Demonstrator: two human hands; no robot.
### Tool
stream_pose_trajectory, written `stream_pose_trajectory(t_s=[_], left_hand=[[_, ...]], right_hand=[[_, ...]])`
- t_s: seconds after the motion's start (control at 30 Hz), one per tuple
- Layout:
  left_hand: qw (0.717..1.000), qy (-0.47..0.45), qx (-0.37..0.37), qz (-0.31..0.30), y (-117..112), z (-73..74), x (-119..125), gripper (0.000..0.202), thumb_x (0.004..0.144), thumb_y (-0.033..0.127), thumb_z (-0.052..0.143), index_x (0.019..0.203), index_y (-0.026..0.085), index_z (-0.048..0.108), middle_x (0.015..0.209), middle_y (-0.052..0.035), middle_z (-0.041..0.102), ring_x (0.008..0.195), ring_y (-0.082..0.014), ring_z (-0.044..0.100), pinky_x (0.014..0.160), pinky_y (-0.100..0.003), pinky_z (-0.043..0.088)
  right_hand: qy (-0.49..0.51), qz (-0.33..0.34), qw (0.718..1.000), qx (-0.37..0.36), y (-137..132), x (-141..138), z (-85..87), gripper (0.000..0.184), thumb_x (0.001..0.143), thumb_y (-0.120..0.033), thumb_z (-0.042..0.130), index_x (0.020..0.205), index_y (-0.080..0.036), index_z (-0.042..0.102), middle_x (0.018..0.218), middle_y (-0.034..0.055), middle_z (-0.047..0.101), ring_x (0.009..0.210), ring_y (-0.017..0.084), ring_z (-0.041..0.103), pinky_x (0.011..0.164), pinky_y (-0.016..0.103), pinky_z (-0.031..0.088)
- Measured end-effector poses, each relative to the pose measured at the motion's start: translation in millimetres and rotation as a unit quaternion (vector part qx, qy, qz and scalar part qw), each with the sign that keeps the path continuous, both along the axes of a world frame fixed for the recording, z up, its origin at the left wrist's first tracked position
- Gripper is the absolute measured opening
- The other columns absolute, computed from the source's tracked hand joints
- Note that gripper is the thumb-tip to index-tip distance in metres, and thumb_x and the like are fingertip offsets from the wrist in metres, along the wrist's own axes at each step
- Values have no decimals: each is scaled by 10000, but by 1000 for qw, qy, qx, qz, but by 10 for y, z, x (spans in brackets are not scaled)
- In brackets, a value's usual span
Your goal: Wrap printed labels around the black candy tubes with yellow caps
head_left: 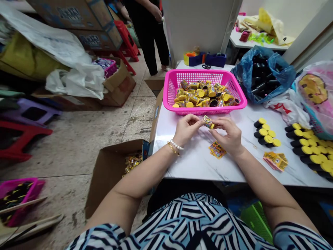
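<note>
Between my two hands, just in front of the pink basket (pixel 205 110), is a small cylindrical container (pixel 207 122) with a printed yellow wrapper and a yellow cap. My left hand (pixel 187 128) pinches its left end with thumb and forefinger. At the capped end, the fingers of my right hand (pixel 229 134) close on it from the right. Below the right hand a few printed yellow label sheets (pixel 217 149) lie on the white table (pixel 187 165). Many similar wrapped containers (pixel 200 93) fill the basket, some showing dark open ends.
Black containers with yellow caps stand in a small group (pixel 266 132) and a larger one (pixel 312 149) at right. Another label pile (pixel 275 160) lies between. A blue bag (pixel 262 76) holds black pieces. Left of the table is an open cardboard box (pixel 106 173). A person (pixel 148 31) stands beyond.
</note>
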State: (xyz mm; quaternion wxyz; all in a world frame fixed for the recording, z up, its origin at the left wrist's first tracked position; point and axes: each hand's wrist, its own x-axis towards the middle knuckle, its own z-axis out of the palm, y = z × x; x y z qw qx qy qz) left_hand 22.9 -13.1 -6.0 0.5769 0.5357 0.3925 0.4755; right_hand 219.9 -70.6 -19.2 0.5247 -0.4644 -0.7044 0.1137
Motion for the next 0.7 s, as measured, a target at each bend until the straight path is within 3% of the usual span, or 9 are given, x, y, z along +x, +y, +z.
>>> stream_pose_trajectory(t_s=[0.33,0.5,0.7], left_hand=[[1000,-1,3,1,71,-15,-34,408,663,465,917,695,142,669,669,9,635,629,-88,527,622,-224,418],[996,-30,-53,-71,76,-43,-67,483,683,560,900,727,137,672,615,19,592,560,-73,480,550,-212,348],[992,-81,-46,-91,95,-28,-89,439,713,453,922,782,165,597,618,40,590,597,-80,550,627,-216,426]], right_hand=[[-64,-3,997,32,-2,8,-30,385,863,-202,776,1233,-292,721,1180,71,748,1083,257,732,931,465,692],[51,28,998,-33,22,18,-112,338,865,-253,785,1195,-299,728,1215,55,726,1103,244,741,933,463,711],[97,45,993,-44,43,52,-47,360,860,-233,791,1211,-291,734,1243,58,696,1108,233,737,944,454,709]])
